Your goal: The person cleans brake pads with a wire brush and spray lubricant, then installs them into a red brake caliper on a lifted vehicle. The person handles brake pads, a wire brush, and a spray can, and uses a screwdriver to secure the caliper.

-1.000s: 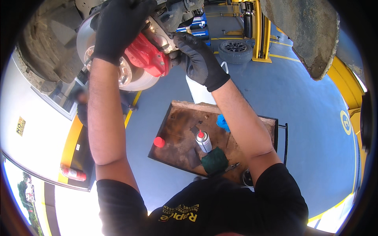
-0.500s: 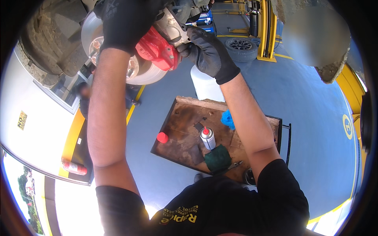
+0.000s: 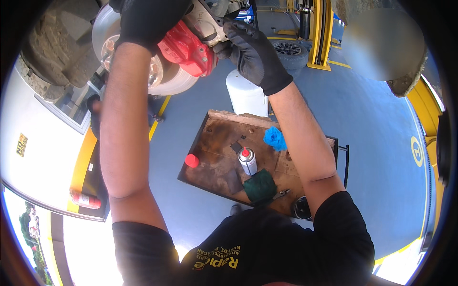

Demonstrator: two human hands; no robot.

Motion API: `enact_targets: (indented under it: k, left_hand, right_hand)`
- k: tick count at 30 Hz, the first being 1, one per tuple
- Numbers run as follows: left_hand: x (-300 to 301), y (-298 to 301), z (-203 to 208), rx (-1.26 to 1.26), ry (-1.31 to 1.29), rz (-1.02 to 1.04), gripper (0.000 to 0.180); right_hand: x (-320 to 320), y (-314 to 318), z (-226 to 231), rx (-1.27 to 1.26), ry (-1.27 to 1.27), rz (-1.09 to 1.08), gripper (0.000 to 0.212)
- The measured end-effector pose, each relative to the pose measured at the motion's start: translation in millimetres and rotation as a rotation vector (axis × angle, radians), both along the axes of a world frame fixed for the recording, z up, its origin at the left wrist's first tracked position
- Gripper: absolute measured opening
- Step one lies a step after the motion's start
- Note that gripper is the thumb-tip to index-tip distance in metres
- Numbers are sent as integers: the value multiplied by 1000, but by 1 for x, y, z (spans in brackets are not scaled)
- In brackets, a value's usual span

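At the top of the head view, my left hand (image 3: pixel 151 21), in a black glove, lies over a red brake caliper (image 3: pixel 187 51) and the brake disc (image 3: pixel 104 34). Its fingers are out of sight behind the glove's back and the picture's edge. My right hand (image 3: pixel 250 51), gloved in black and grey, is closed at the right end of the caliper. Its thumb and fingertips come together beside a pale metal bracket (image 3: pixel 202 24). Whatever sits between those fingertips is too hidden to name.
Below stands a brown-topped tray cart (image 3: pixel 214 159) with a spray can (image 3: pixel 247 162), red cap (image 3: pixel 192 160), blue cloth (image 3: pixel 274 138), dark green cloth (image 3: pixel 260 187) and pliers (image 3: pixel 281 194). Behind it are a white container (image 3: pixel 245 95), a wheel (image 3: pixel 289 53) and a yellow lift post (image 3: pixel 320 35). A person (image 3: pixel 94 114) is at left.
The whole view has shifted slightly, so the cart and caliper appear a little higher and further left. Both hands remain at the caliper, the right one still closed beside the bracket.
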State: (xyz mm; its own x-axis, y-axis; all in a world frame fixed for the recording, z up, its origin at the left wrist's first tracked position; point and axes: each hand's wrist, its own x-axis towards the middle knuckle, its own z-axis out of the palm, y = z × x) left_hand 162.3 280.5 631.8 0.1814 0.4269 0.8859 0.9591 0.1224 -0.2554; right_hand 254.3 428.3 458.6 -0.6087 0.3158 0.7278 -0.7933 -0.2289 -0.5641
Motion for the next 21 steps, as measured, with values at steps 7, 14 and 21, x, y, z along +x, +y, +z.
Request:
enact_targets:
  k: [7,14,21]
  left_hand:
    - [12,-16,20,-251,-164,68,35]
    - [4,-26,47,-518,9,-186,17]
    - [0,-29,48,-519,304,-107,23]
  right_hand:
    - [13,-2,18,237,-124,-405,30]
    - [6,-26,8,119,65,-626,21]
    - [1,-33,8,94,81,-783,14]
